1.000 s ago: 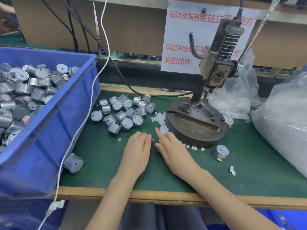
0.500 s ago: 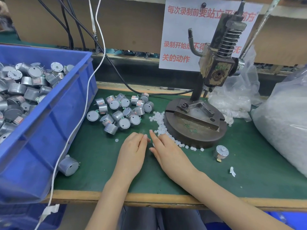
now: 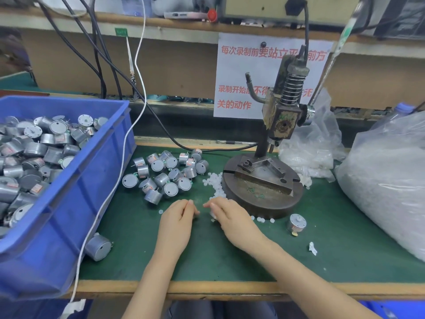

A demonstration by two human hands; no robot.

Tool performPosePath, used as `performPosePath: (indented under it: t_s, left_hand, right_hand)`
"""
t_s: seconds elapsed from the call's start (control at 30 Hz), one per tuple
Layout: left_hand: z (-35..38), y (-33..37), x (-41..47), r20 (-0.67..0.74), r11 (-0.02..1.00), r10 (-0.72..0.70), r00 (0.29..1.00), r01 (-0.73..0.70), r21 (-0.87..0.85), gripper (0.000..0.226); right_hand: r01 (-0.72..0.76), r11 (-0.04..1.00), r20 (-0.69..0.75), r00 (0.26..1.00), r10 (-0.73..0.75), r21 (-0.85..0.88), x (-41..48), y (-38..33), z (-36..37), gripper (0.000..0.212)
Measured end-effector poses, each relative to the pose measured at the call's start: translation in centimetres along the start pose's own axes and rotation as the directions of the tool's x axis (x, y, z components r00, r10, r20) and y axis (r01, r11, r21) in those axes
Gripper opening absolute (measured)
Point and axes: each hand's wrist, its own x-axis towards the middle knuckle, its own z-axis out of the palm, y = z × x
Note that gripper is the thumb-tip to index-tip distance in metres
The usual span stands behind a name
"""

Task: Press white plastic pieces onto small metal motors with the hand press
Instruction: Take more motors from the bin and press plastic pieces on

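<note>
Grip unclear for left hand (image 3: 176,219) and right hand (image 3: 232,218); white pieces (image 3: 216,187) lie just beyond them.

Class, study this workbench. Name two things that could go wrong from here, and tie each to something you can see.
1. Loose white plastic pieces lie against the press base, close to the left hand and right hand; a careless sweep could scatter them.
2. A motor lies on its side not far from the bench's front edge, beside the white cable; a tug on that cable might roll it off.
</note>
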Motion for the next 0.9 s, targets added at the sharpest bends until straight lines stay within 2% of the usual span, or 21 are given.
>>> performPosePath:
  t_s: [0.03,0.1,0.17,0.23,0.3,0.43,0.5,0.63,0.7,0.77,0.83,0.9]
  left_hand:
    - [0.0,0.1,0.0,0.003,1.0,0.002,1.0,-0.002,0.011,0.038]
    - [0.0,0.1,-0.1,0.014,1.0,0.009,1.0,-0.01,0.026,0.039]
    - [0.0,0.0,-0.2,0.02,1.0,0.012,1.0,-0.012,0.027,0.039]
    - [-0.1,0.0,-0.3,0.026,1.0,0.016,1.0,-0.016,0.016,0.038]
    - [-0.1,0.0,-0.3,0.03,1.0,0.016,0.999,-0.016,0.007,0.038]
    - [-0.1,-0.1,-0.4,0.026,1.0,0.008,1.0,-0.008,0.0,0.037]
    - [-0.1,0.0,-0.3,0.028,1.0,0.007,1.0,-0.007,0.002,0.036]
    - [0.0,0.0,-0.3,0.03,1.0,-0.002,1.0,0.002,0.009,0.036]
    - [-0.1,-0.1,-0.4,0.023,1.0,-0.005,1.0,0.005,0.005,0.036]
    - [-0.1,-0.2,-0.4,0.015,1.0,-0.012,1.0,0.012,-0.013,0.036]
    - [-0.1,-0.3,-0.4,0.012,1.0,-0.018,1.0,0.018,-0.025,0.035]
    - [0.0,-0.3,-0.3,0.011,0.999,-0.019,1.0,0.019,-0.026,0.035]
  right_hand:
    - [-0.115,0.972,0.002,0.993,0.117,0.205,0.0,-0.3,-0.5,0.027]
    - [-0.271,0.77,0.094,0.959,0.267,0.577,-0.1,-0.5,-1.6,0.022]
    - [-0.292,0.541,0.192,0.953,0.235,0.788,-0.5,-0.3,-2.9,0.017]
    - [-0.294,0.389,0.256,0.955,0.149,0.873,-1.0,0.2,-4.1,0.036]
    - [-0.298,0.356,0.268,0.954,0.133,0.886,-1.5,0.5,-5.1,0.048]
    - [-0.277,0.288,0.24,0.958,0.159,0.917,-2.2,1.2,-5.9,0.043]
    - [-0.259,0.317,0.22,0.963,0.155,0.912,-2.4,1.3,-6.2,0.042]
    - [-0.238,0.544,0.156,0.969,0.194,0.805,-2.2,1.2,-6.9,0.035]
    - [-0.196,0.729,0.057,0.976,0.211,0.656,-2.0,1.2,-7.4,0.022]
    - [-0.169,0.893,-0.095,0.969,0.228,0.418,-1.6,1.3,-8.1,0.014]
    - [-0.166,0.956,-0.228,0.948,0.221,0.241,-1.0,1.8,-8.7,0.018]
    - [-0.138,0.976,-0.31,0.932,0.185,0.166,-0.5,2.5,-9.0,0.024]
